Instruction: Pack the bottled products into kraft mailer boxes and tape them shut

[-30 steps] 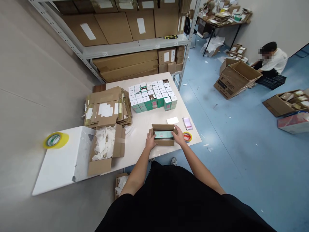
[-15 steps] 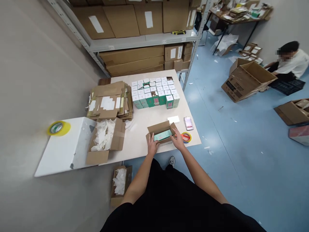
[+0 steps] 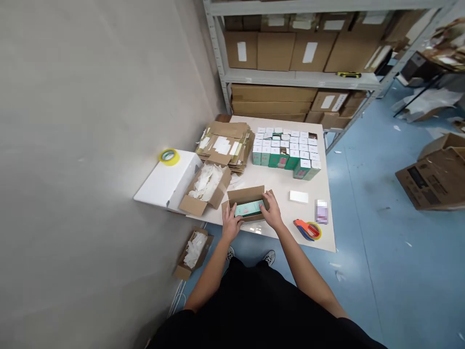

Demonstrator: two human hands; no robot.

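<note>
- Left hand (image 3: pixel 231 223), just below the centre of the frame: fingers grip the left end of the open carton (image 3: pixel 246 195), thumb reaching inside.
- Right hand (image 3: pixel 272 212), just right of it: fingers bent over the carton's right end, grasping it, thumb down on the mint-green box.
- The mint-green box (image 3: pixel 250 208) lies lengthwise inside the open carton, near the table's front edge, lower centre of the frame.
- Right of the hands, on the table (image 3: pixel 263 236): an orange-and-blue tape dispenser (image 3: pixel 301 227) with yellow tape; above it, a small white box (image 3: pixel 298 197) and a blurred purplish item (image 3: pixel 321 212).
- Left of centre: a carton of white paper (image 3: pixel 194 205), beside a white block (image 3: pixel 165 182) bearing a yellow tape roll (image 3: pixel 169 157).
- Farther back: flattened cardboard (image 3: pixel 227 130) in a stack, and rows of green-and-white boxes (image 3: pixel 266 157) to its right.
- Farthest, across the top: a metal shelf (image 3: pixel 269 76) loaded with brown cartons (image 3: pixel 276 51).
</note>
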